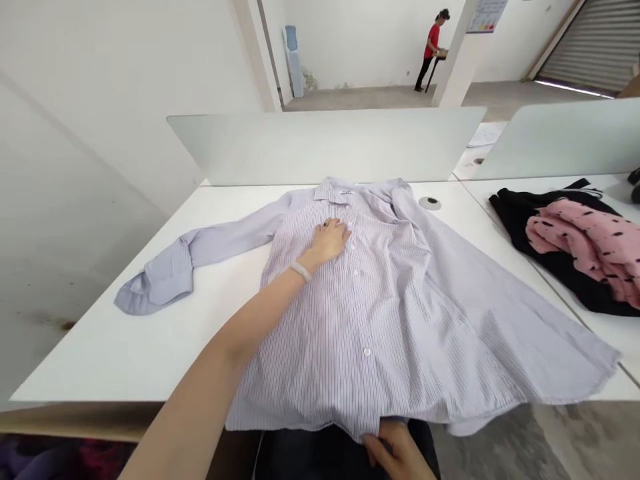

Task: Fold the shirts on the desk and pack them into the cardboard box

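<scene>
A striped button-up shirt [325, 320] lies front side up across the white table, its collar toward the divider and its hem hanging over the near edge. One sleeve stretches out to the left with a folded cuff; the right side spreads wide in wrinkles. My left hand [331, 240], with a pale bracelet on the wrist, rests flat on the upper chest beside the buttons, fingers spread. At the bottom hem, my right hand [395, 450] pinches the end of the button placket between thumb and fingers; part of this hand is under the cloth.
To the right, a black garment and a pink spotted cloth [590, 240] lie heaped on the adjoining table [550, 183]. A frosted divider [325, 147] runs along the back. A round cable grommet [430, 203] sits near the collar. Far behind, a person in red [433, 43] stands at a small table.
</scene>
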A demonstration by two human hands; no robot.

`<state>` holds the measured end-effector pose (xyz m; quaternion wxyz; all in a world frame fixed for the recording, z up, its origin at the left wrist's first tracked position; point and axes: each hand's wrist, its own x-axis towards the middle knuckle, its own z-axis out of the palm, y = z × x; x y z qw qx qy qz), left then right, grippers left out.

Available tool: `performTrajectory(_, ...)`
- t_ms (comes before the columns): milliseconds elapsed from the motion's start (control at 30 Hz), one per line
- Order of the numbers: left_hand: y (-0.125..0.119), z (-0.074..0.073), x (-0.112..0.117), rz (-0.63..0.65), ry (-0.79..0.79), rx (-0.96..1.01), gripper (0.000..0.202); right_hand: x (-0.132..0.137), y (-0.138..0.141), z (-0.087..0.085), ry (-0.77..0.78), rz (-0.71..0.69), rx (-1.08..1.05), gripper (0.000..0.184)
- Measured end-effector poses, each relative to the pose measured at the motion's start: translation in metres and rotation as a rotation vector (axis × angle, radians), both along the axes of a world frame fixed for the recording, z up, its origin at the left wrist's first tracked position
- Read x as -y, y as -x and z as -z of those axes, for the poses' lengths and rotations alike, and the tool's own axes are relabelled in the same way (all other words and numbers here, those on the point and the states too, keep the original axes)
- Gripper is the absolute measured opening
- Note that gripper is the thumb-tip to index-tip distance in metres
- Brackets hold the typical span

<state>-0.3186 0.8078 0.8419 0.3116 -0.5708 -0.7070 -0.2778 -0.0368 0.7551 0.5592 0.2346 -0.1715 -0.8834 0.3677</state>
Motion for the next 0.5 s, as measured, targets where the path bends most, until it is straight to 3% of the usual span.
performTrajectory(133,-0.008,0.018,0.0,-0.034,0.044,0.061,0.053,0.0,-0.004,0.012,0.164,-0.044,-0.046,0.054)
performTrajectory(367,-0.006,0.027,-0.006,-0.061,0.005,0.037,0.058,-0.014,-0.013,0.026,0.852,0.097,-0.488,0.047)
performTrajectory(500,-0.005,0.026,-0.006,-0.069,0.014,0.031,0.06,-0.011,-0.017,0.022,0.889,0.024,-0.636,0.037)
